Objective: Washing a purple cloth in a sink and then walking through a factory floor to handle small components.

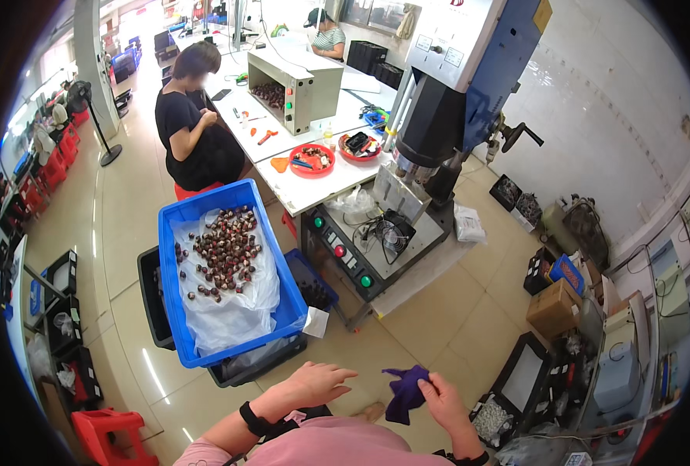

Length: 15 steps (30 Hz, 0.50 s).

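Note:
In my right hand (443, 398) is a crumpled piece of purple cloth (405, 394), pinched between thumb and fingers and hanging in front of my body. My left hand (315, 383) holds nothing; its fingers stretch out toward the cloth without touching it. A black band (255, 420) circles my left wrist. Ahead of my left hand stands a blue plastic bin (291, 299) lined with white plastic sheeting (232, 320). Many small round dark red and brown pieces (228, 248) lie on the sheeting, mostly toward the bin's far end.
A press machine (438, 116) stands ahead right, its control panel (341, 252) facing me. Beyond the bin, a seated person (186, 116) works at a white table (244, 140) bearing red trays (312, 159). A red stool (112, 435) is at lower left; black crates (520, 373) sit at right.

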### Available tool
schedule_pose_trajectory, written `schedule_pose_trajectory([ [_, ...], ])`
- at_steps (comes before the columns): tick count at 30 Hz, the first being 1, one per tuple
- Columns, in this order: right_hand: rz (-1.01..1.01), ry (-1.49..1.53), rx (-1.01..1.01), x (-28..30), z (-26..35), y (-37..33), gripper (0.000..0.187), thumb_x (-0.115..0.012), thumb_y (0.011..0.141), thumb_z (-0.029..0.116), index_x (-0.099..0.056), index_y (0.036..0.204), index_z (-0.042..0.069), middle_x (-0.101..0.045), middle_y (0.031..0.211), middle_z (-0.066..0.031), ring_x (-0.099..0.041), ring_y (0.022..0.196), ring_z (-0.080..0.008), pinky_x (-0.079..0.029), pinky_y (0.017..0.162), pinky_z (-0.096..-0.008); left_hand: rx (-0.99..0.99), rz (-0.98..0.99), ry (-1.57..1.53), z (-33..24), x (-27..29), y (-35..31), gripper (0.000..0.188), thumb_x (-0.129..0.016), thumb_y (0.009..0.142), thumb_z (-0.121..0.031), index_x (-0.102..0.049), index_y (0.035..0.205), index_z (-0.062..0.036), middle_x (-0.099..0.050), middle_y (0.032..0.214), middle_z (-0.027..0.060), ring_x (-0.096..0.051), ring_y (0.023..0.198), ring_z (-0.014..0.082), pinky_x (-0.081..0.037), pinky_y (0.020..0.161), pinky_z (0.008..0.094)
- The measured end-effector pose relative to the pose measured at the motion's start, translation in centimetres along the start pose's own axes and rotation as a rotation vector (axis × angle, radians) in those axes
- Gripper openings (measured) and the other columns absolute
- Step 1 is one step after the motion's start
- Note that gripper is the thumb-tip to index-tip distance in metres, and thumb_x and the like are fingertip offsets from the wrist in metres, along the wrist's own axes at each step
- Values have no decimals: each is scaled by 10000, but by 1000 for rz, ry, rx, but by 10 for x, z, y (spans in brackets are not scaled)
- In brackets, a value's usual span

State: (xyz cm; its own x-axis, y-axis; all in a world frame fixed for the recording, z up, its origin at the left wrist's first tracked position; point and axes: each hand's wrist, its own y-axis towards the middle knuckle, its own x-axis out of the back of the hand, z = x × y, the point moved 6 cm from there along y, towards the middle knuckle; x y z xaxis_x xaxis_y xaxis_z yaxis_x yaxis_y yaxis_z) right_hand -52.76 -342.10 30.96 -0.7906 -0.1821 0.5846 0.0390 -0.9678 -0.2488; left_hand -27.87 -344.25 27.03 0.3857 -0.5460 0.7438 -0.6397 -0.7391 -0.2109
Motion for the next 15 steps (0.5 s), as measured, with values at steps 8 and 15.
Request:
schedule_pose_trajectory([
  [8,47,449,139,-7,77,2,188,-572,944,195,-585,1028,27,-583,849,-2,-509,738,-76,-439,663,-231,-64,-126,-159,3,-10,41,366,-521,924,-323,-547,1241,-141,-643,1072,113,-618,964,297,-486,797,395],
  [15,171,77,447,-48,132,34,353,-615,904,201,-536,1212,44,-556,1155,-128,-605,792,-194,-487,763,-303,-408,-15,-1173,-3,-62,92,281,-540,920,-316,-588,1121,-126,-666,944,83,-643,860,220,-492,699,319],
])
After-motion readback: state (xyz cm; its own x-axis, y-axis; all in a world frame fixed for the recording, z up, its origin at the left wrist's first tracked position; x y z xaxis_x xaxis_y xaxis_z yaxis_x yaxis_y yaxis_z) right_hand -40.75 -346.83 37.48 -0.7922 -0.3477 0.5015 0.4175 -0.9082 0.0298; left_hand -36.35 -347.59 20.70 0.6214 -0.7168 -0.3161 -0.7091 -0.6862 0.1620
